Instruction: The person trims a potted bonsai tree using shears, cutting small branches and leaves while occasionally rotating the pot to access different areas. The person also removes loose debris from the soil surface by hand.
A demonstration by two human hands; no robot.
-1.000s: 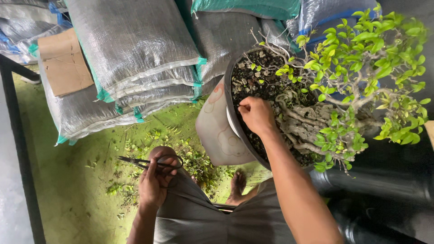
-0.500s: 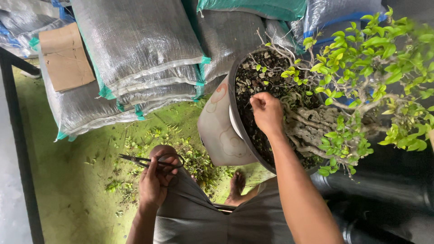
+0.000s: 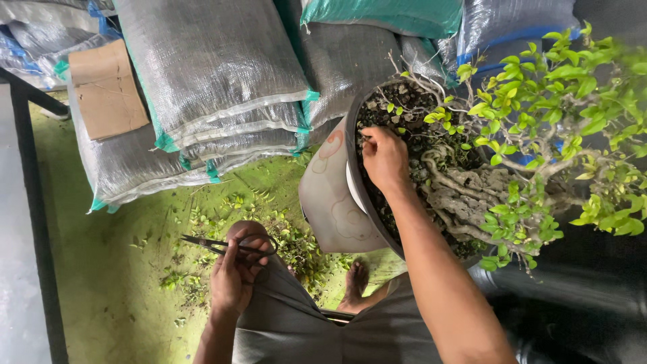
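Note:
A bonsai tree with a gnarled grey trunk and bright green leaves grows in a dark round pot at the right. My right hand reaches into the pot, fingertips pinched on the gravelly soil near the rim. What it pinches is too small to tell. My left hand rests on my knee and grips thin black pruning scissors that point left.
Grey woven sacks with green and blue edges are stacked at the back; a piece of cardboard lies on one. Cut leaves are strewn over the green floor. My bare foot shows beneath the pot. A black bar runs along the left.
My right hand has shifted a little along the soil toward the pot's rim and pinches there. The left hand with the scissors stays on the knee.

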